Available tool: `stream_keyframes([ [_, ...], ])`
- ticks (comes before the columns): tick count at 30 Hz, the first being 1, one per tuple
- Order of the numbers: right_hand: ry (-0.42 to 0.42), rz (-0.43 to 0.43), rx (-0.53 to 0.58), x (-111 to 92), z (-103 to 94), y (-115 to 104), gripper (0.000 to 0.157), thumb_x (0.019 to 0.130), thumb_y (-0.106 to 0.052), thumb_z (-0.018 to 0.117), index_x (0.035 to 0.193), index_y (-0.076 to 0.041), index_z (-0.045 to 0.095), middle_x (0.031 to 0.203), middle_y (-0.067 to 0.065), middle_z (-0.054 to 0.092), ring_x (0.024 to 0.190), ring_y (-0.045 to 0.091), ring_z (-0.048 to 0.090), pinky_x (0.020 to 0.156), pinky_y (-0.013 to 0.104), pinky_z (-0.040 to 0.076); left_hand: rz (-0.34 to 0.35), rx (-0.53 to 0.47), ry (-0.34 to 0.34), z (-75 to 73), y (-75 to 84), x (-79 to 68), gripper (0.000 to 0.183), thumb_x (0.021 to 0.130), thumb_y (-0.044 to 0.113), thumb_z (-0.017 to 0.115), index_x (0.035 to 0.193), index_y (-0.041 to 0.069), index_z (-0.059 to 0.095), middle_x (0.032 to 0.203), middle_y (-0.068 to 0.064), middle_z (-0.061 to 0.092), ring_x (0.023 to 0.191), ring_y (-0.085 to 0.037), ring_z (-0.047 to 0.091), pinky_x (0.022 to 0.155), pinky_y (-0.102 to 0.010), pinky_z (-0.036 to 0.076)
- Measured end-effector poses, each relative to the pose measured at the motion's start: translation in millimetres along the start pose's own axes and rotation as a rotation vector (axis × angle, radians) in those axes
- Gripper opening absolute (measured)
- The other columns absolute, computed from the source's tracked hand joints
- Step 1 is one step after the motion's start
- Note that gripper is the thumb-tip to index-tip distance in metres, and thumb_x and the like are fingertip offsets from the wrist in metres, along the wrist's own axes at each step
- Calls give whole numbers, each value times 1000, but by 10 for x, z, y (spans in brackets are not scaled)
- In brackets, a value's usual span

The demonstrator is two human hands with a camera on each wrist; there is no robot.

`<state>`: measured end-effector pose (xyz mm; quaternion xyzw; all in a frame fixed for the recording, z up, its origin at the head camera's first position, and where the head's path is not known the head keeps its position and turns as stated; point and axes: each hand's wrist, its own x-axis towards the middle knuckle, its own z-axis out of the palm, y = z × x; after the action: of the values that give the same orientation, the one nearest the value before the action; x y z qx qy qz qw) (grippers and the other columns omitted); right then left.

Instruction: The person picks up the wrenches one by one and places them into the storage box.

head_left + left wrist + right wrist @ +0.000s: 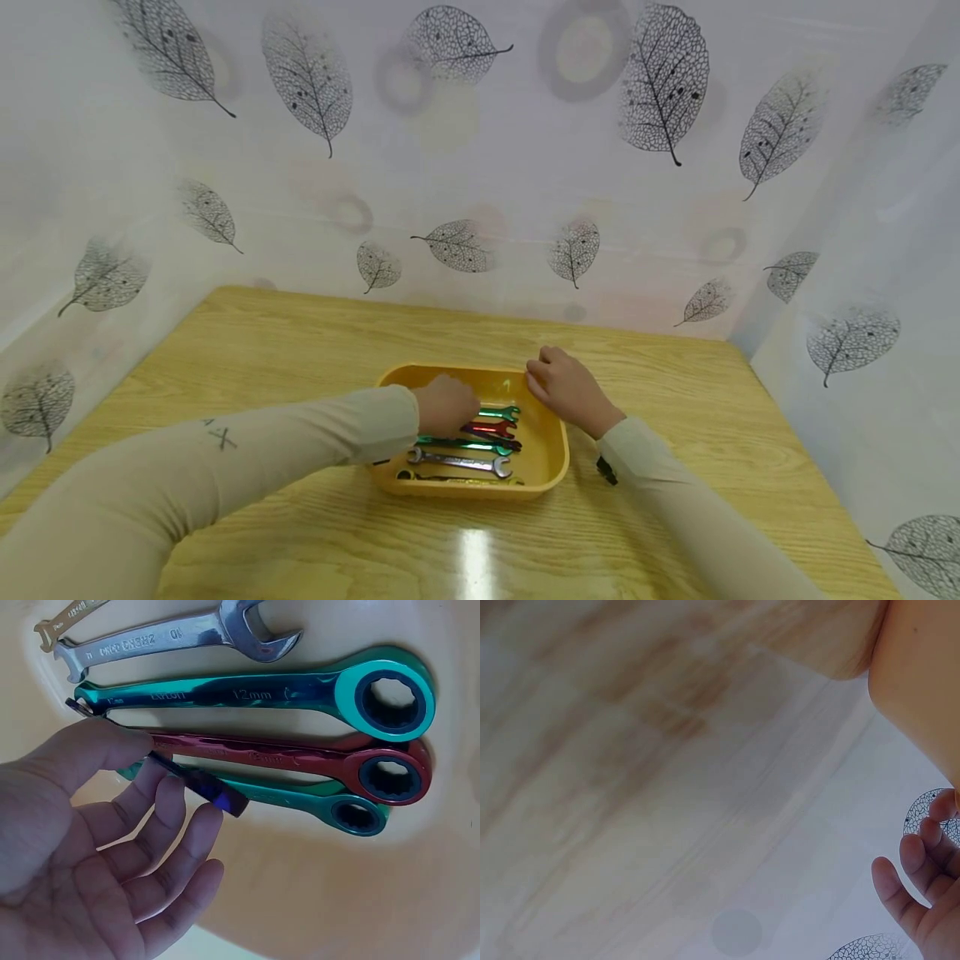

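Observation:
In the left wrist view, my left hand (pixel 112 832) pinches a dark purple wrench (pixel 219 795) between thumb and fingers, tilted above the others. Beneath it in the yellow tray (pixel 553 458) lie a small green ratchet wrench (pixel 300 799), a red ratchet wrench (pixel 277 756) and a larger green 12 mm ratchet wrench (pixel 255 694). A silver open-end wrench (pixel 461 461) and a gold wrench (pixel 465 480) lie nearer the tray's front wall. At the back right corner, my right hand (pixel 573 392) grips the tray's rim; its thumb is hidden in the right wrist view.
The tray stands on a wood-grain table (pixel 300 342). Behind and at both sides hangs a pale sheet (pixel 487 183) printed with dark leaves. A small black object (pixel 606 471) shows by the right sleeve's cuff.

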<state>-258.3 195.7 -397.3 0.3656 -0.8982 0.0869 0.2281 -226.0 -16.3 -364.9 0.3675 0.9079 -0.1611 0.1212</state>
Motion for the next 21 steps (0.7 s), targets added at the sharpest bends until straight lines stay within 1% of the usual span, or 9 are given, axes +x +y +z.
stream_keyframes([
  [4, 60, -31, 20, -5, 20, 8, 17, 89, -13, 55, 72, -9, 54, 66, 2, 36, 58, 10, 28, 53, 22, 28, 13, -9, -14, 7, -12, 1, 14, 83, 15, 69, 74, 16, 58, 72, 5, 58, 60, -8, 45, 55, -23, 43],
  [6, 69, -35, 24, -5, 20, 6, 17, 89, -12, 55, 72, -9, 54, 66, 2, 36, 58, 11, 28, 52, 22, 28, 16, -4, -19, 16, -14, 5, 16, 83, 13, 68, 73, 16, 56, 70, 5, 57, 59, -8, 43, 54, -23, 42],
  [8, 57, -27, 18, -6, 19, 3, 15, 87, -11, 57, 72, -9, 55, 66, 2, 36, 58, 11, 28, 53, 22, 29, 18, 4, -26, 20, -4, 10, 16, 83, 13, 67, 72, 16, 56, 70, 6, 57, 59, -8, 42, 54, -23, 41],
  [10, 29, -7, 19, -7, 9, -3, 14, 86, -11, 59, 73, -9, 56, 66, 3, 37, 58, 11, 29, 53, 22, 29, 21, 17, -34, 23, 4, 16, 15, 84, 13, 67, 73, 16, 57, 71, 6, 58, 59, -8, 43, 55, -23, 42],
  [15, -31, 27, 19, -5, -12, -12, 15, 89, -13, 58, 74, -10, 57, 67, 2, 37, 59, 11, 29, 55, 22, 29, 35, 63, -49, 12, 30, 12, 12, 87, 14, 64, 75, 16, 59, 77, 5, 63, 61, -7, 44, 57, -24, 45],
  [18, -42, 28, 18, -2, -16, -12, 15, 89, -13, 57, 74, -10, 57, 67, 2, 37, 59, 11, 30, 55, 22, 29, 36, 90, -65, -12, 45, -2, 12, 88, 14, 62, 76, 16, 60, 77, 5, 62, 59, -7, 42, 54, -23, 45],
  [21, -35, 22, 9, 4, -11, -5, 15, 89, -13, 56, 74, -10, 57, 67, 2, 38, 59, 11, 30, 55, 22, 29, 29, 110, -82, -39, 59, -18, 13, 89, 14, 60, 77, 16, 60, 74, 5, 59, 57, -6, 40, 52, -21, 42],
])
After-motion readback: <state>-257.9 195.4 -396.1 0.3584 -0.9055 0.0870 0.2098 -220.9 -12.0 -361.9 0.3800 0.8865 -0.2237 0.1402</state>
